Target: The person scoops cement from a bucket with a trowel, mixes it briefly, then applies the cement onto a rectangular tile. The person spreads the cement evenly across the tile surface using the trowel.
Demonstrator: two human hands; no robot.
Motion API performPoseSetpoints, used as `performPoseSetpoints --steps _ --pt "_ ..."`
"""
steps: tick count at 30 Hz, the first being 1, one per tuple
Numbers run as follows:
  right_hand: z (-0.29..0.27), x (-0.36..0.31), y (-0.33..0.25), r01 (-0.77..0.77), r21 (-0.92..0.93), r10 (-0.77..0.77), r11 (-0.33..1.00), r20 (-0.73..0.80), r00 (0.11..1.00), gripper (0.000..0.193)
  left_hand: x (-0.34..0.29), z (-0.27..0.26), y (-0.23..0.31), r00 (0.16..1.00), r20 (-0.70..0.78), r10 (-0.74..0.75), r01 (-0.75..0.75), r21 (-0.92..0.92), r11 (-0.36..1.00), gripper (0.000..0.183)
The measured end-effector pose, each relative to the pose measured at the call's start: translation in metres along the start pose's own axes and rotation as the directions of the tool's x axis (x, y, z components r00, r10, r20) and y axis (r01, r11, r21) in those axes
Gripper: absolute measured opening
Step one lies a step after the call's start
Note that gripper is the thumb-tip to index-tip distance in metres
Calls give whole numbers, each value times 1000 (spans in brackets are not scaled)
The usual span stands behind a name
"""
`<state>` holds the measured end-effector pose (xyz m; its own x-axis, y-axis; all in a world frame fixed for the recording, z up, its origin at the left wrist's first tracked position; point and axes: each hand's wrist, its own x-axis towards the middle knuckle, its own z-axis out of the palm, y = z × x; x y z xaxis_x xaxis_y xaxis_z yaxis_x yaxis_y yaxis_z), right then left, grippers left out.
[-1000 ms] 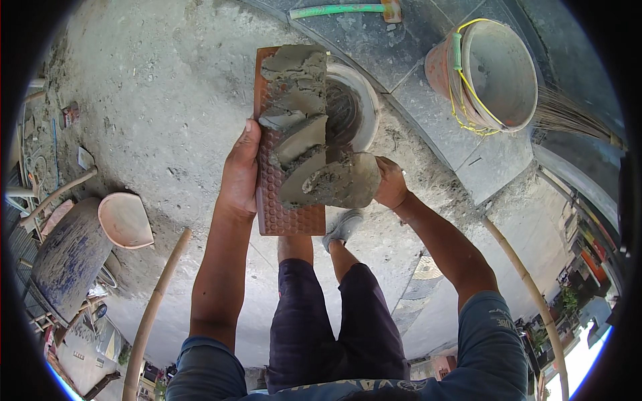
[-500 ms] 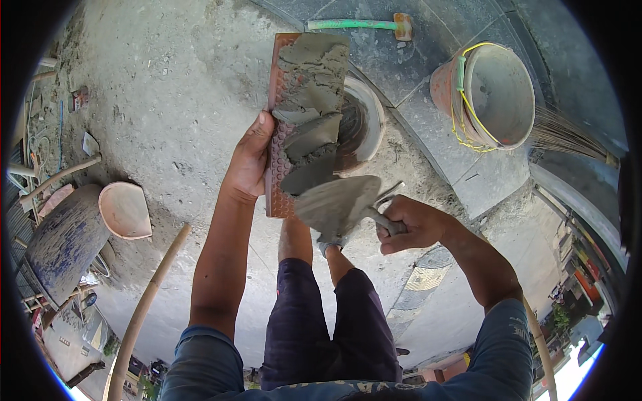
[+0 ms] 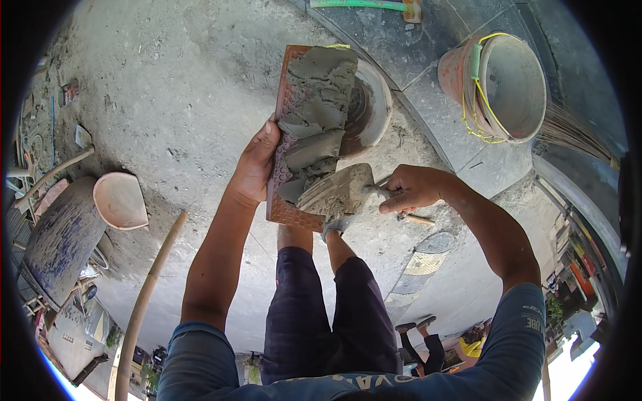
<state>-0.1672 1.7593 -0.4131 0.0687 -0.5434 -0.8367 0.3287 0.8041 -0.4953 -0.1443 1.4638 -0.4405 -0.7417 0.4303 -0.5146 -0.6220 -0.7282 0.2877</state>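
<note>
My left hand (image 3: 257, 164) grips the left edge of a reddish-brown tile (image 3: 294, 215), thumb on top and the other fingers hidden behind it. Studs cover the tile's upturned face. Grey wet mortar (image 3: 319, 83) lies thick over its far and right parts, ending in ridges toward the near end. In my right hand (image 3: 416, 186) is the handle of a pointed trowel (image 3: 344, 190), my fingers wrapped round it. The trowel's blade carries rough mortar and overlaps the tile's near right corner; whether they touch, I cannot tell.
Partly behind the tile stands a round basin (image 3: 382, 100). A bucket (image 3: 452, 77), a broom (image 3: 578, 134) and a green-handled mallet (image 3: 358, 4) are on the far right paving. At left are a pale scoop-shaped bowl (image 3: 120, 200) and a wooden pole (image 3: 150, 287). Another person's legs (image 3: 428, 344) show lower right.
The trowel has turned, now showing a rough, mortar-covered face, and shifted slightly left over the tile's near end. The tile tilts a little more. Another person's legs have come into view.
</note>
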Motion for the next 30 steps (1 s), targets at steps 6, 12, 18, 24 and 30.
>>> performPoseSetpoints --steps 6,12,18,24,30 --pt "-7 -9 57 -117 -125 96 985 -163 982 51 2 -7 18 998 -61 32 -22 145 989 57" --pt "34 4 49 675 -271 -634 686 -677 373 36 10 1 33 998 -31 50 -49 52 997 56" --pt "45 107 -7 742 -196 -567 642 -772 287 39 29 28 18 995 -101 19 -22 -28 999 53" --pt "37 115 12 273 -756 -803 595 -575 159 34 23 5 9 991 -131 2 -8 -44 999 53" --pt "33 101 77 162 -724 -722 671 -586 368 34 22 -19 -2 982 -185 -31 3 -147 989 49"
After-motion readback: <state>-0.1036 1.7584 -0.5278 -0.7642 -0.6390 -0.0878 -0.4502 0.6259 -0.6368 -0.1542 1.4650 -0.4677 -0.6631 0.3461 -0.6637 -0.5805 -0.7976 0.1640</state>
